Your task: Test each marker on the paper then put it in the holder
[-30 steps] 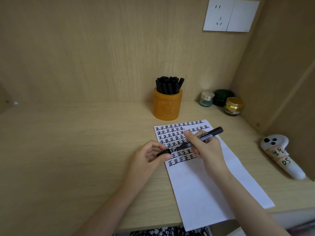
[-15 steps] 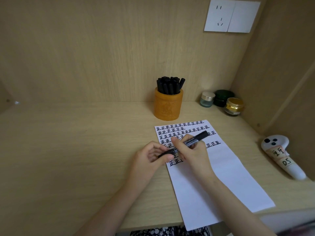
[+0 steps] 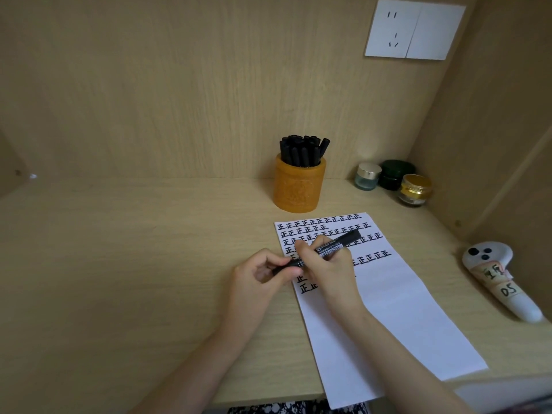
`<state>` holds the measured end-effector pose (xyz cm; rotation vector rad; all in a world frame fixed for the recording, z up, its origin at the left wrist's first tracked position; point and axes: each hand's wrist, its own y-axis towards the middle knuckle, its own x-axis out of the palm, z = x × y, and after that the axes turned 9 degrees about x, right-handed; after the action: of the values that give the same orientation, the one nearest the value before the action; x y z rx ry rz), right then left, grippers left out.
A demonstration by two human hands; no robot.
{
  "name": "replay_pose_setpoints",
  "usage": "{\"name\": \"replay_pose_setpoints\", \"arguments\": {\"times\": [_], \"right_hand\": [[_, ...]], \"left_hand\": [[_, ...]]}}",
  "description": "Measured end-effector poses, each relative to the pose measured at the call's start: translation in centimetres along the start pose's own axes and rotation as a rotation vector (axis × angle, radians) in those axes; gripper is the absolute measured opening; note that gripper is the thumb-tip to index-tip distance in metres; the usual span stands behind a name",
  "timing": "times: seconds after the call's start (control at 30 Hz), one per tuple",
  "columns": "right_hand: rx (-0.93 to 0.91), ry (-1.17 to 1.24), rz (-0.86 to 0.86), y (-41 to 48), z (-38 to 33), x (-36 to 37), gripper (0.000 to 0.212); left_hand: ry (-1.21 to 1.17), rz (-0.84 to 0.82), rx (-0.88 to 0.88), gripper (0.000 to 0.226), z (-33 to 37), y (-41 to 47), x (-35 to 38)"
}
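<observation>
Wooden desk (image 3: 119,264), marker (image 3: 328,249) between fingers (image 3: 307,245)

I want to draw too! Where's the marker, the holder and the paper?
marker (image 3: 328,249), head view, its labelled barrel.
holder (image 3: 298,189), head view, its orange front wall.
paper (image 3: 403,318), head view, its blank lower part.

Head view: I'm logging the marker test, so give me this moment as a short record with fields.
marker: black, tilted, over the written rows of the paper
left hand: pinches its left end
right hand: grips its barrel
holder: orange, behind the paper, holds many black markers
paper: characters in rows on top, bare below
step: marker not yet in holder
</observation>
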<state>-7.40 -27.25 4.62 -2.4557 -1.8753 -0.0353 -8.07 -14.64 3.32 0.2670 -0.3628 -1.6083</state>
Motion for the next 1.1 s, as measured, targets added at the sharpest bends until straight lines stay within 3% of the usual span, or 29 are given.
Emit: {"name": "replay_pose_setpoints", "arguments": {"times": [0.17, 0.23, 0.3, 0.4, 0.47, 0.57, 0.7, 0.87, 1.1], "right_hand": [[0.004, -0.048, -0.102, -0.2, -1.2, -0.7, 0.041], [0.025, -0.047, -0.058, -0.1, -1.9, -1.3, 0.036], [-0.01, -0.075, 0.05, 0.4, -2.4, -2.4, 0.046], [-0.327, -0.457, 0.097, 1.1, -3.1, -4.1, 0.029], [-0.5, -0.617, -0.018, 1.6, -3.2, -4.4, 0.018], [-0.602, -0.708, -0.167, 2.5, -3.3, -4.0, 0.023], [-0.629, -0.709, -0.164, 3.2, -3.8, -3.4, 0.024], [-0.55, -0.558, -0.18, 5.0, -5.5, -3.1, 0.053], [-0.581, -0.334, 0.075, 11.1, -9.3, -4.0, 0.056]], "left_hand": [[-0.016, -0.011, 0.018, 0.016, 0.4, 0.3, 0.2], [-0.001, -0.015, 0.031, 0.016, 0.6, 0.6, 0.2], [0.033, -0.011, 0.032, 0.014, 0.8, 0.9, -0.1], [0.109, -0.023, 0.036, 0.011, 1.3, 1.7, -0.6], [0.149, -0.027, 0.058, 0.011, 1.7, 2.4, -0.6], [0.176, -0.031, 0.095, 0.011, 2.5, 3.8, -0.3], [0.186, -0.036, 0.141, 0.011, 3.6, 5.9, 0.5], [0.167, -0.044, 0.147, 0.018, 4.1, 9.5, 1.4], [0.35, 0.073, 0.14, 0.029, 2.2, 14.8, 1.5]]}}
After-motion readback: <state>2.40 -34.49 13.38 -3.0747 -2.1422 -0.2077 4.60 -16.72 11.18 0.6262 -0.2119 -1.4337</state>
